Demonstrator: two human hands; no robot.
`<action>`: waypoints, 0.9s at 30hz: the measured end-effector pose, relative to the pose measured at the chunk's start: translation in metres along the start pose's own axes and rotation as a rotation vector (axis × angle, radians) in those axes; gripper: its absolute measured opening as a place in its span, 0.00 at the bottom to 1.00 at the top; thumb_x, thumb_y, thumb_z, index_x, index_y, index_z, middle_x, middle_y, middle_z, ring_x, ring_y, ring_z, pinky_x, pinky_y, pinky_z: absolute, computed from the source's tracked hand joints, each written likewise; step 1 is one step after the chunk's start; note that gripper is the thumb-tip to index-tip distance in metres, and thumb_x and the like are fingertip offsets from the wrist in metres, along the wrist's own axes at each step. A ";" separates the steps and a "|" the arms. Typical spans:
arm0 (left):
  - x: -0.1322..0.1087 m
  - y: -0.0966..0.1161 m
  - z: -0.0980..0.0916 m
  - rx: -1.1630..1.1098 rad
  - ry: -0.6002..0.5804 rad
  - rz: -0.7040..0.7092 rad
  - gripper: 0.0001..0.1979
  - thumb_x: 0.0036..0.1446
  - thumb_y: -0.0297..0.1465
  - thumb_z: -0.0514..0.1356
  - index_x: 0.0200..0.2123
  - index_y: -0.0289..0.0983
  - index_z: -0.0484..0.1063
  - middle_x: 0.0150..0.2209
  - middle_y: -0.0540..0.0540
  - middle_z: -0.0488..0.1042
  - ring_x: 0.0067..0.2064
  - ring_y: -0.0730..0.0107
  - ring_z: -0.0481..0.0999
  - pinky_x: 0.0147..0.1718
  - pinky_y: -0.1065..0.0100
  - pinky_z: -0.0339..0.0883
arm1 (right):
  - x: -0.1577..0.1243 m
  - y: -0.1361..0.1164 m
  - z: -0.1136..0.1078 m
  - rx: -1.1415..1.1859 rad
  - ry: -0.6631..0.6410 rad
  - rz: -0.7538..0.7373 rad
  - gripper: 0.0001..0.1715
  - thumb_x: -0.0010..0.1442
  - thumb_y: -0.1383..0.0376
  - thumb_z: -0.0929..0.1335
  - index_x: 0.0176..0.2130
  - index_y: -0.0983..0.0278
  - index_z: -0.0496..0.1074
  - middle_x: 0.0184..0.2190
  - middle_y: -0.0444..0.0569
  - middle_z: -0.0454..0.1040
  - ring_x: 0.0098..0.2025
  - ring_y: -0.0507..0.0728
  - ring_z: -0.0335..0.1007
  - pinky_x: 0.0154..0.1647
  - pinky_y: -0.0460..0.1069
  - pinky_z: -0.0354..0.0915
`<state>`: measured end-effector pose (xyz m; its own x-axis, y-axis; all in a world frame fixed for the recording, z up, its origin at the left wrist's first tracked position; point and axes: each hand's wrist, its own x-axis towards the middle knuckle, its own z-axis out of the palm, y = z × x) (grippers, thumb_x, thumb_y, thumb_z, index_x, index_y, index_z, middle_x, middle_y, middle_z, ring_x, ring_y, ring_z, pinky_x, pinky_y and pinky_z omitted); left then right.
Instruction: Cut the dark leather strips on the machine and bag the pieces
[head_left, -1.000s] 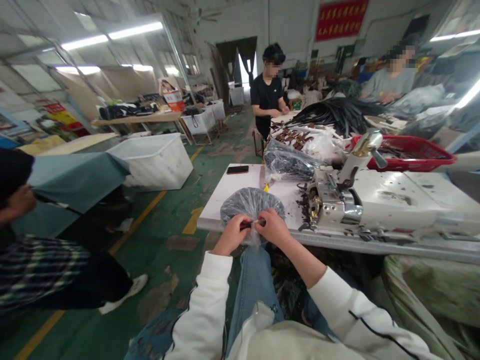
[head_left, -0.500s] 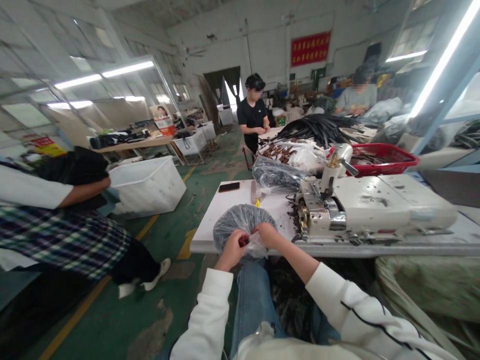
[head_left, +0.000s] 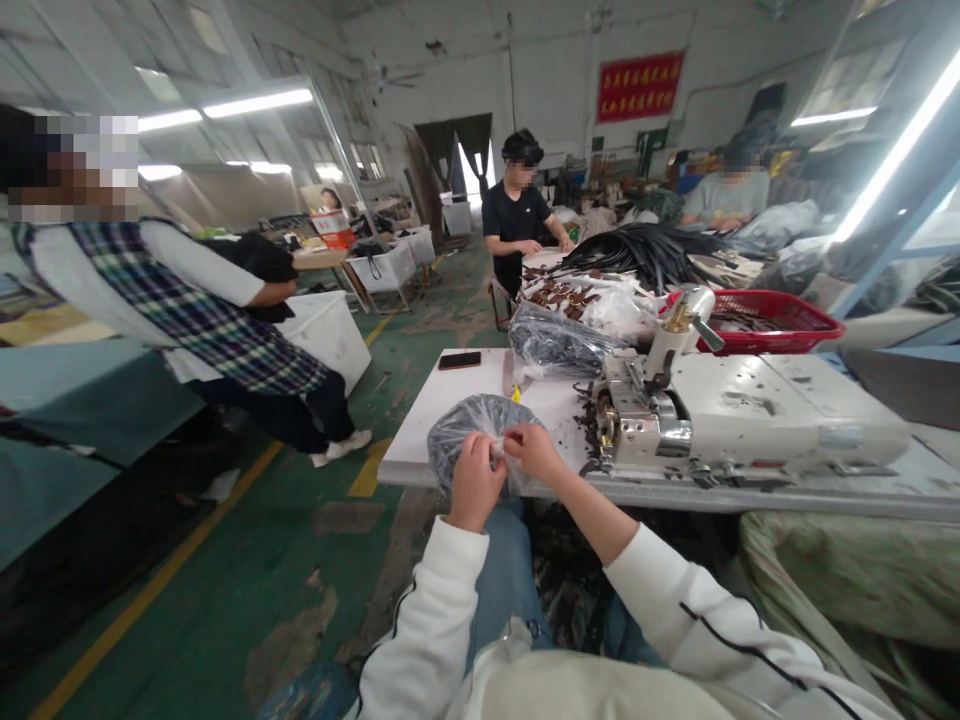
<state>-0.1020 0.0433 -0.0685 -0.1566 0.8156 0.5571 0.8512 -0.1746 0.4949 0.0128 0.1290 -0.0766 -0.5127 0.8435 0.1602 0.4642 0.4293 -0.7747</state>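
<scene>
Head view: the left hand point(head_left: 472, 483) and right hand point(head_left: 534, 451) pinch, close together, the gathered neck of a plastic bag point(head_left: 480, 441) lying at the front edge of the desk point(head_left: 465, 400). A slack grip could let the neck spring open, and a careless tug could pull the bag over the edge.

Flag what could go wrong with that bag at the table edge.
The clear plastic bag of dark contents sits at the edge of the white table, so it could slide off if the left hand or right hand lets go. The thin plastic might tear where pinched. Loose dark scraps beside the white industrial machine could get mixed in.
</scene>
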 end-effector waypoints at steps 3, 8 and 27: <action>-0.001 0.002 -0.007 0.019 0.033 0.038 0.12 0.49 0.19 0.57 0.37 0.38 0.65 0.43 0.41 0.68 0.47 0.58 0.69 0.48 0.58 0.66 | -0.008 -0.001 0.005 0.015 0.064 -0.027 0.11 0.55 0.69 0.62 0.30 0.68 0.74 0.22 0.43 0.66 0.25 0.50 0.58 0.27 0.45 0.53; -0.005 -0.008 -0.013 -0.063 -0.118 0.109 0.16 0.48 0.16 0.54 0.39 0.38 0.66 0.42 0.43 0.70 0.48 0.60 0.69 0.51 0.58 0.65 | -0.010 0.001 0.000 0.036 -0.010 -0.220 0.21 0.48 0.76 0.63 0.43 0.68 0.73 0.39 0.51 0.71 0.34 0.52 0.65 0.37 0.46 0.62; 0.009 -0.023 -0.023 -0.514 -0.177 -0.350 0.08 0.50 0.27 0.61 0.36 0.35 0.72 0.34 0.45 0.75 0.37 0.64 0.73 0.38 0.65 0.66 | 0.019 0.015 -0.010 0.556 -0.422 -0.191 0.11 0.52 0.62 0.68 0.31 0.67 0.76 0.25 0.45 0.72 0.26 0.52 0.64 0.26 0.45 0.58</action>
<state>-0.1346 0.0424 -0.0596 -0.2595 0.9430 0.2081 0.4095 -0.0877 0.9081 0.0167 0.1543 -0.0790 -0.8354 0.5256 0.1609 -0.0400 0.2338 -0.9715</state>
